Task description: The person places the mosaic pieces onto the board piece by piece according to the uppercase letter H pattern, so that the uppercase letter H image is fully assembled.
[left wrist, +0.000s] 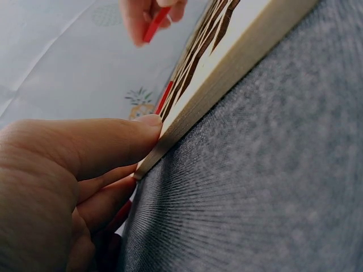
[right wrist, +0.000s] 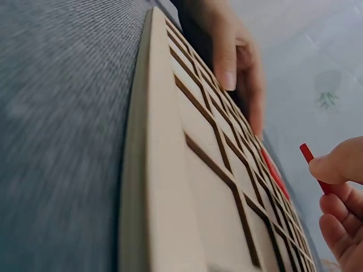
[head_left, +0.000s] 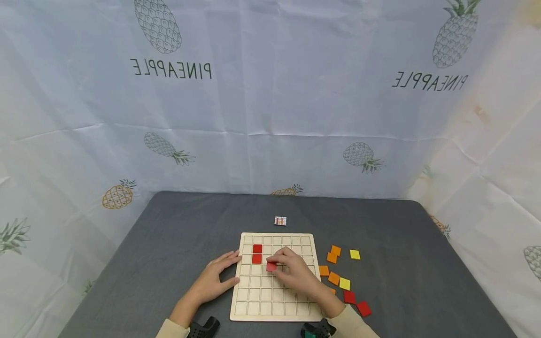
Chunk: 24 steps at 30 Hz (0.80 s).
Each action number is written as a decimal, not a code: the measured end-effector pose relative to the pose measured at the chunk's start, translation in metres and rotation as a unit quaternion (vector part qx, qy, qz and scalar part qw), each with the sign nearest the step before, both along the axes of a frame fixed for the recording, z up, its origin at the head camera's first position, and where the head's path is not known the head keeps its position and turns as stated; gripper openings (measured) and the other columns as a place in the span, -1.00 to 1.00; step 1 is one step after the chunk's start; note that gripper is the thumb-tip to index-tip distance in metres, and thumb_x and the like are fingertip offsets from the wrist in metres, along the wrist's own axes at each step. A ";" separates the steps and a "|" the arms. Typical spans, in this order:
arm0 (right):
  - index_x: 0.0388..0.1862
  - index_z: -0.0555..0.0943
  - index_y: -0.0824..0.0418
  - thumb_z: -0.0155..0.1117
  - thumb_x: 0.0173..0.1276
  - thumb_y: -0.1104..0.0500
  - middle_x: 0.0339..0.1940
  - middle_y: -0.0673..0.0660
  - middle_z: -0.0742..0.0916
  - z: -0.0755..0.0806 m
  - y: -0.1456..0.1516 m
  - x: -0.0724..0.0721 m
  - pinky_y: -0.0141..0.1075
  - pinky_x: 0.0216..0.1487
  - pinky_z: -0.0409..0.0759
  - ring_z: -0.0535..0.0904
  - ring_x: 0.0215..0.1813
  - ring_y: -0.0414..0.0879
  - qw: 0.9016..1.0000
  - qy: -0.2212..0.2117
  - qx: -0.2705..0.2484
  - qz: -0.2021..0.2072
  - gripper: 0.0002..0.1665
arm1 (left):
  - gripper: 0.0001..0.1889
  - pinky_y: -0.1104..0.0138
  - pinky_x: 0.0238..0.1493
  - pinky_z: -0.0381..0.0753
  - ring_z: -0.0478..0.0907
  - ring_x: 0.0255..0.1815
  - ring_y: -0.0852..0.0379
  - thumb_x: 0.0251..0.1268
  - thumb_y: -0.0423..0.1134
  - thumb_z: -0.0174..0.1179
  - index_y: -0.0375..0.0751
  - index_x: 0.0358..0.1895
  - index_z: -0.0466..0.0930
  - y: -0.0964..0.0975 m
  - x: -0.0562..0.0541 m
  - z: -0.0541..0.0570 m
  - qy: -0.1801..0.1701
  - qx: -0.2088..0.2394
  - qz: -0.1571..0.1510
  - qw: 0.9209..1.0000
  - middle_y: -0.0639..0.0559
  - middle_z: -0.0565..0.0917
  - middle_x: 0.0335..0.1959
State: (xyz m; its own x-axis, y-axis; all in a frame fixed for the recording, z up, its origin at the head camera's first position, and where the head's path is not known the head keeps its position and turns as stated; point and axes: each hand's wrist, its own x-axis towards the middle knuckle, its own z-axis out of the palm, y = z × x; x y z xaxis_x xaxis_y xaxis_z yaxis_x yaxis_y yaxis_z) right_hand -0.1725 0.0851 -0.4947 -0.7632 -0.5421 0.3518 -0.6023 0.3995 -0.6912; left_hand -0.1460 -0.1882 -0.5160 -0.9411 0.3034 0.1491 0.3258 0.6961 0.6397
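A pale wooden grid board lies flat on the table, with two red square tiles set one below the other in its upper left cells. At the board's left edge my left hand rests with spread fingers; in the left wrist view its thumb touches the board's side. My right hand pinches a red square tile between thumb and fingers over the middle of the board. In the right wrist view this red tile is held tilted, above the grid surface.
Right of the board lie several loose orange tiles, two yellow tiles and two red tiles. A small card with a coloured grid sits beyond the board. A pineapple-print cloth hangs behind the dark grey table.
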 end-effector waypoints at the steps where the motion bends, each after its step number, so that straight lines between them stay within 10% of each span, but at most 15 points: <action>1: -0.03 0.68 0.21 0.31 0.25 0.27 -0.18 -0.03 0.60 0.000 -0.003 0.000 -0.44 -0.20 0.53 0.50 -0.21 -0.22 1.000 -0.010 0.004 0.001 -0.71 | -0.40 -0.20 0.25 0.27 0.31 0.38 -0.11 0.17 0.10 0.25 -0.07 0.26 0.50 0.000 0.000 0.000 -0.001 0.001 -0.001 1.000 0.07 0.43 0.35; 24: 0.02 0.66 0.12 0.26 0.29 0.25 -0.13 -0.07 0.59 -0.005 -0.038 -0.004 -0.46 -0.10 0.49 0.46 -0.14 -0.30 0.993 -0.026 0.112 0.010 -0.69 | -0.40 -0.18 0.26 0.29 0.32 0.38 -0.08 0.15 0.11 0.26 -0.05 0.25 0.52 0.000 0.000 0.000 -0.004 -0.004 0.007 1.000 0.09 0.43 0.34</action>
